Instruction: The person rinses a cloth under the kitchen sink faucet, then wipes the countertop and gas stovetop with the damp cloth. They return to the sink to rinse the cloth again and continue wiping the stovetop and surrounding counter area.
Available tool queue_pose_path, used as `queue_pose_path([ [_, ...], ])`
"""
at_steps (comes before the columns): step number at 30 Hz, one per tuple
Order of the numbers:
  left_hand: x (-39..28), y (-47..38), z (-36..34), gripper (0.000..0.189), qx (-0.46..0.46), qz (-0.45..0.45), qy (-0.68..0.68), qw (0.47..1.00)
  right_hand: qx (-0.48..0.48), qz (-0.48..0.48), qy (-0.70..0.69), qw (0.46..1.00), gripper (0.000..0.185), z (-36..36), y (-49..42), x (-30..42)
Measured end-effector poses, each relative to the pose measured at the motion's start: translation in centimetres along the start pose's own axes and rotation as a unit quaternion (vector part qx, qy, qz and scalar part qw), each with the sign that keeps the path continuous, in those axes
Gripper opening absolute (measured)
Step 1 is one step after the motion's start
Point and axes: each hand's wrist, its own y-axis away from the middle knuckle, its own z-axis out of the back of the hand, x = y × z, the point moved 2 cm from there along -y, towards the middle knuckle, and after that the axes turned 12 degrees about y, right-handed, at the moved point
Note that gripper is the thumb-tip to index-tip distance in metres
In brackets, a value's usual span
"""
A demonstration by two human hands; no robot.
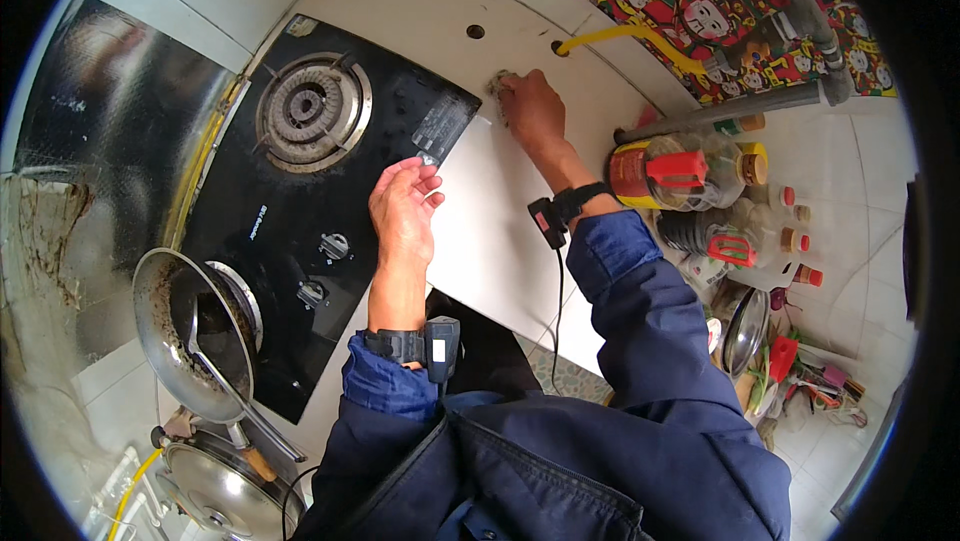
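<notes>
My right hand (534, 109) presses a greyish, fuzzy scrubbing wad (498, 83) onto the white countertop (480, 226), right of the stove's back corner. Most of the wad is hidden under my fingers, so its exact material is unclear. My left hand (405, 203) hovers by the right edge of the black glass gas cooktop (232, 196), palm up, with fingers loosely curled and apart. Nothing shows in it. Just beyond its fingertips lies a printed label (444, 124) on the glass. The rear burner (306, 109) is bare, and two control knobs (334, 246) sit left of my left wrist.
A wok (154, 316) with a metal spatula (199, 342) rests tilted on the front burner, near a lidded pot (214, 481). A yellow gas hose (630, 32) emerges at the back. Plastic bottles (709, 169) and a glass lid (746, 331) line the right side.
</notes>
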Motion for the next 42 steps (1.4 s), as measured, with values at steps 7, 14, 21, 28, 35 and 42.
queue_pose_path([
  [7,-1.0,0.0,0.1,0.024,-0.012,-0.021,0.023,0.999,0.053,0.164,0.015,0.985,0.013,1.7,10.6,5.6],
  [14,-0.7,-0.2,0.7,0.025,-0.024,-0.035,0.032,0.999,0.039,0.156,0.019,0.987,0.015,1.3,6.2,3.2],
  [21,0.6,0.6,0.5,0.021,-0.036,-0.015,0.039,0.998,0.0,0.138,-0.041,0.99,0.023,1.5,5.6,4.7],
  [28,0.8,1.1,0.9,0.017,-0.04,-0.019,0.033,0.998,0.02,0.12,0.057,0.991,0.014,0.0,-2.0,5.1],
  [35,-0.1,1.2,2.1,0.015,-0.152,-0.119,0.08,0.978,0.016,0.294,0.006,0.956,0.026,0.7,2.4,11.9],
  [42,-1.2,0.7,3.2,0.013,-0.179,-0.168,0.119,0.962,0.066,0.4,-0.036,0.913,0.019,-1.2,3.9,12.9],
])
